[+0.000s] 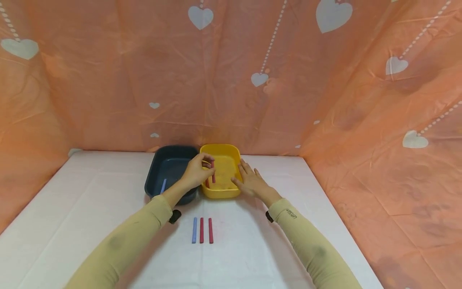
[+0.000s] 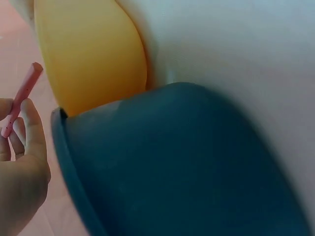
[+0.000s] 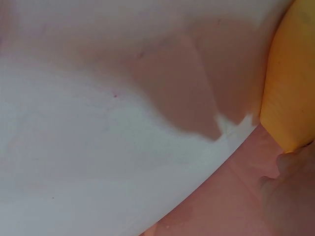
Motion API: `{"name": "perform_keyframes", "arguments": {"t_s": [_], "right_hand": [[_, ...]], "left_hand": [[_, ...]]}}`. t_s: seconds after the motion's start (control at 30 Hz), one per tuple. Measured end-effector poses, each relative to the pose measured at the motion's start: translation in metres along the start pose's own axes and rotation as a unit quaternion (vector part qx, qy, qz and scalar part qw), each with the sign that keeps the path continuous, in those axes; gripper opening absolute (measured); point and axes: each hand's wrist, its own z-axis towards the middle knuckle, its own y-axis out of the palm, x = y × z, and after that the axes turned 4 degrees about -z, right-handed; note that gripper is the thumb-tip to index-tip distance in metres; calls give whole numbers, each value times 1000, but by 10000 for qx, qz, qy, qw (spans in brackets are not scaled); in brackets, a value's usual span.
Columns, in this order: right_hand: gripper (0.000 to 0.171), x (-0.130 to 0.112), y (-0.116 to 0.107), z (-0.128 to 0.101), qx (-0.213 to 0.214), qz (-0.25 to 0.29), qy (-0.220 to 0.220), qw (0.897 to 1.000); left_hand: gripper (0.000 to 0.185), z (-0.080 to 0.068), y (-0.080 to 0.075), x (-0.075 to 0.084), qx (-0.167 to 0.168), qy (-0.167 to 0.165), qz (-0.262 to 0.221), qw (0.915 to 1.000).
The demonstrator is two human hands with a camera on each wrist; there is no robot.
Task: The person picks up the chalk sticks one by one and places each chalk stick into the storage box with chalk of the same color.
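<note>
Red stick [image 1: 213, 176] in left grip [image 1: 195, 172], yellow tray [image 1: 221, 194], dark tray [image 1: 171, 168]

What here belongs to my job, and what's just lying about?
Likely part of the job:
red stick, pinched in the left hand
yellow bin, another red stick inside
dark bin, blue stick inside
loose blue stick and two loose red sticks on the white tablecloth

Probably just surroundings:
heart-patterned backdrop
white tablecloth
black wrist pieces

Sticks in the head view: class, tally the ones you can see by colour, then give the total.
Red sticks: 4 (two on the table, one pinched in the left hand, one partly hidden in the yellow tray)
Blue sticks: 2 (one on the table, one in the dark tray)
Total visible: 6
</note>
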Motion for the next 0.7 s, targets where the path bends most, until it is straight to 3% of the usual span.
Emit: {"name": "perform_keyframes", "arguments": {"t_s": [0.23, 0.7], "right_hand": [[78, 0, 0, -1, -24, 1, 39, 10000], [77, -1, 1, -1, -1, -43, 68, 10000]], "left_hand": [[27, 12, 12, -8, -160, -46, 25, 9999], [14, 31, 29, -16, -1191, -26, 448, 9919]]}}
